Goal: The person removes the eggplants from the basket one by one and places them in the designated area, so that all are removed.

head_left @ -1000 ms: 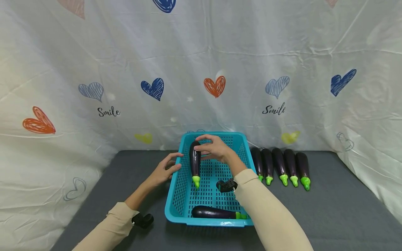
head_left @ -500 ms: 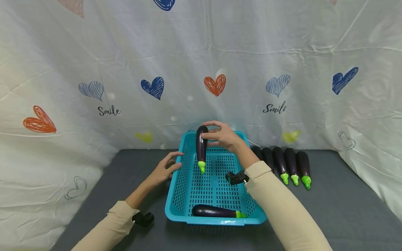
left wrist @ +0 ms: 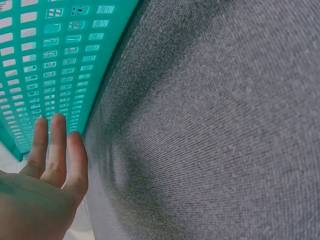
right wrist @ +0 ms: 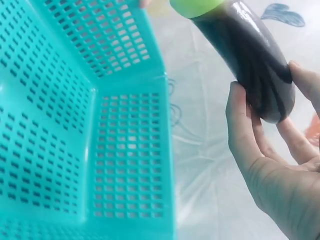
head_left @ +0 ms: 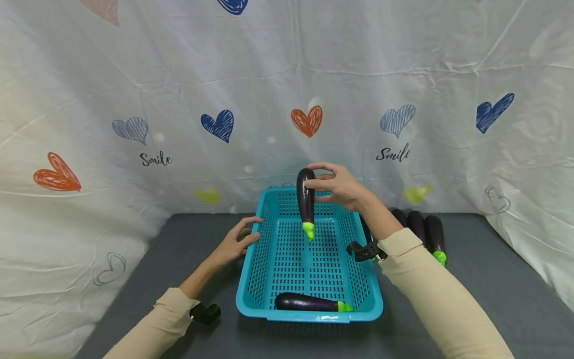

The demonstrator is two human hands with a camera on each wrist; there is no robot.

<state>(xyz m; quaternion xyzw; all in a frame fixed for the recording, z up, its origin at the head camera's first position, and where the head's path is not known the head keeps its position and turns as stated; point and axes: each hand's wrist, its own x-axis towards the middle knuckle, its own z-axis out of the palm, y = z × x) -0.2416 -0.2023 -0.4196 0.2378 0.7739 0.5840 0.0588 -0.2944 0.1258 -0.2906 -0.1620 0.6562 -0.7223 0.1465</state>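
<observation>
In the head view my right hand (head_left: 338,187) holds a dark purple eggplant (head_left: 306,197) by its blunt end, above the back of the blue plastic basket (head_left: 309,315). The eggplant hangs with its green stem end down. In the right wrist view thumb and fingers pinch the eggplant (right wrist: 255,65) beside the basket wall (right wrist: 130,155). My left hand (head_left: 235,242) rests at the left rim of the basket. Its fingers (left wrist: 57,150) lie nearly straight along the perforated outer wall (left wrist: 55,60). Another eggplant (head_left: 309,302) lies sideways along the basket's front wall.
To the right of the basket several eggplants (head_left: 434,234) lie in a row on the dark grey tablecloth (head_left: 484,289), partly hidden by my right forearm. A white curtain (head_left: 269,75) printed with hearts hangs behind the table.
My right hand has lifted the eggplant up from inside the basket and carried it to the right. My left hand stays at the left rim.
</observation>
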